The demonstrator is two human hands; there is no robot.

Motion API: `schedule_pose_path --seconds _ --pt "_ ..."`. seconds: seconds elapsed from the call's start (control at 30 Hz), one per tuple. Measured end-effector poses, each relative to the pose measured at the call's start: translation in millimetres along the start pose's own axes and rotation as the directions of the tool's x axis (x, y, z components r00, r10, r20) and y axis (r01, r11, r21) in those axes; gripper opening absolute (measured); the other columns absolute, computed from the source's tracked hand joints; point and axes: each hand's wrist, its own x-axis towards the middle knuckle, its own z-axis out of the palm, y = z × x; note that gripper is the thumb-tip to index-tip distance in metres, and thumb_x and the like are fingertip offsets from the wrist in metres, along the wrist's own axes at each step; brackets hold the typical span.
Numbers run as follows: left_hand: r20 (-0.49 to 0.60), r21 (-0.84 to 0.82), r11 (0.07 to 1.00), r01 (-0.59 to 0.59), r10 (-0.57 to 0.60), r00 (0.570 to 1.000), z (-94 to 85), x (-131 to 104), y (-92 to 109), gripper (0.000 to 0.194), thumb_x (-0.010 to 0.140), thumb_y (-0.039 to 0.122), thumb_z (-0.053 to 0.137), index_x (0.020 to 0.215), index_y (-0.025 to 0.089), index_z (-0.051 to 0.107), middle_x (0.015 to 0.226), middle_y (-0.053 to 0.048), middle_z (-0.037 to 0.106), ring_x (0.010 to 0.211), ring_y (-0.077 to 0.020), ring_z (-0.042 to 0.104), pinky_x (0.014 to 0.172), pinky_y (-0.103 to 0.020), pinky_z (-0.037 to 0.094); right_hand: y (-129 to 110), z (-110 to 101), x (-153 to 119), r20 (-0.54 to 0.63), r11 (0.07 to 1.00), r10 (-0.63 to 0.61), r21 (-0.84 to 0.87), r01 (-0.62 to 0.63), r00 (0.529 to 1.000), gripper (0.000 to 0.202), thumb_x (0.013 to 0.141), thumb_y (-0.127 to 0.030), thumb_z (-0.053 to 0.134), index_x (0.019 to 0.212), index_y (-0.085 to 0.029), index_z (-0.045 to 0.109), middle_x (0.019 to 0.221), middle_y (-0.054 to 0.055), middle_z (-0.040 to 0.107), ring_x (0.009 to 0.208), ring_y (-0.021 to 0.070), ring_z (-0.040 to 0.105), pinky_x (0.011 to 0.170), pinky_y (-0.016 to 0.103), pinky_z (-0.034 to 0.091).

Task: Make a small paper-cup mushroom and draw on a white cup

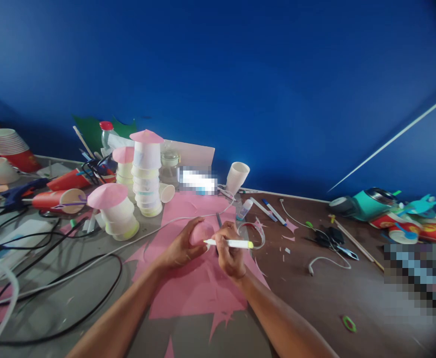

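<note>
My left hand (182,246) is closed around a small rounded pink paper piece (202,231), thumb in front and fingers behind. In my right hand (229,251) is a white marker (236,243) with a yellow end, gripped near its tip. The marker lies almost level, its tip pointing left at the lower edge of the pink piece; I cannot tell whether it touches. Both hands are above a large pink paper sheet (199,298) with torn, jagged edges. A thin dark stick-like thing (218,219) lies just behind my right hand.
Left of the sheet stand stacked paper-cup towers (146,174) with pink paper roofs, including a short one (115,214). Cables (102,254) cross the left side. A white cup (237,176), markers (273,211) and paper scraps lie behind and right. Red cups (59,200) lie far left.
</note>
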Motion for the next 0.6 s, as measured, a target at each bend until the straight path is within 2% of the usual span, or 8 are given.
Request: schedule_pose_path --seconds 0.1,0.17,0.27,0.4,0.5,0.6 --pt "-0.004 -0.031 1.0 0.0 0.0 1.0 1.0 1.2 -1.2 0.082 0.085 0.053 0.066 0.152 0.015 0.037 0.159 -0.02 0.044 0.144 -0.0351 0.046 0.118 -0.047 0.041 4.5 0.1 -1.6 -0.109 0.992 0.122 0.041 -0.119 0.987 0.044 0.103 -0.05 0.044 0.071 -0.024 0.061 0.064 0.002 0.058 0.067 0.021 0.055 0.067 0.038 0.047" --pt "-0.013 -0.034 0.999 -0.005 0.004 1.0 1.3 1.6 -2.1 0.082 0.085 0.052 0.068 0.152 0.017 0.038 0.159 -0.019 0.045 0.144 -0.0352 0.046 0.119 -0.047 0.041 8.6 0.6 -2.1 -0.183 0.983 0.184 0.055 -0.177 0.966 0.039 0.104 -0.05 0.043 0.084 -0.022 0.064 0.071 0.001 0.06 0.066 0.0191 0.056 0.065 0.036 0.048" --pt "-0.025 -0.012 1.0 -0.011 0.011 1.0 1.1 1.5 -2.7 0.079 0.084 0.05 0.069 0.151 0.019 0.039 0.158 -0.016 0.047 0.144 -0.0342 0.047 0.118 -0.045 0.041 12.8 2.6 -1.7 -0.252 0.981 0.196 0.054 -0.188 0.948 0.039 0.104 -0.053 0.041 0.106 -0.022 0.064 0.082 0.002 0.063 0.069 0.0179 0.058 0.067 0.034 0.051" --pt "-0.012 0.001 1.0 -0.006 0.006 1.0 0.5 1.6 -2.8 0.081 0.084 0.05 0.067 0.152 0.017 0.037 0.158 -0.018 0.046 0.143 -0.0345 0.048 0.117 -0.046 0.043 14.2 6.7 -1.1 -0.247 0.98 0.195 0.004 -0.201 0.949 0.042 0.102 -0.057 0.042 0.11 -0.023 0.065 0.09 0.004 0.065 0.078 0.0192 0.06 0.074 0.036 0.053" --pt "-0.013 -0.003 1.0 -0.016 0.016 1.0 0.6 2.9 -3.2 0.082 0.083 0.051 0.067 0.151 0.015 0.038 0.157 -0.02 0.046 0.142 -0.0358 0.048 0.117 -0.047 0.043 14.9 10.2 -1.3 -0.219 0.97 0.242 0.02 -0.243 0.945 0.039 0.101 -0.056 0.046 0.111 -0.023 0.065 0.095 0.005 0.066 0.08 0.0194 0.062 0.076 0.037 0.054" --pt "-0.013 -0.011 1.0 -0.029 0.029 1.0 0.9 4.0 -3.2 0.082 0.081 0.05 0.069 0.15 0.016 0.039 0.156 -0.019 0.046 0.142 -0.0349 0.049 0.117 -0.045 0.043 16.3 13.6 -0.7 -0.197 0.945 0.324 0.113 -0.307 0.925 0.042 0.101 -0.057 0.046 0.116 -0.022 0.063 0.082 0.002 0.065 0.069 0.0174 0.061 0.071 0.035 0.054"
